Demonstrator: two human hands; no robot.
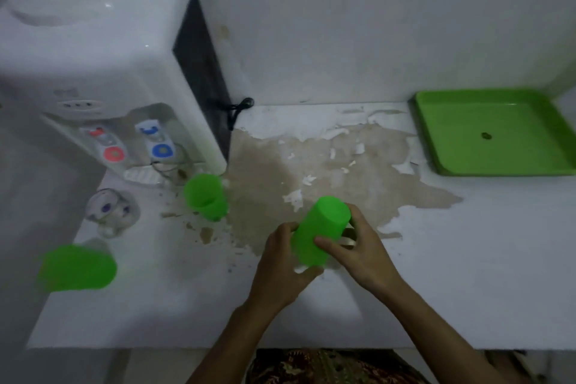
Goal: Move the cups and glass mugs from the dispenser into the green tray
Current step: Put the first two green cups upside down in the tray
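Both hands met at near centre over the white counter (436, 290); left hand (282, 262) curled round the lower end of an upturned green cup (321, 232), right hand (358, 246) wrapped on its right side, fingers partly over something clear, too blurred to name; second green cup (76, 268) stood near left, blurred; glass mug (110, 212) further back on the left; third green cup (205, 198) just in front of the white dispenser (103, 72); green tray (495, 131) sat far right, well apart from the cups, against the wall.
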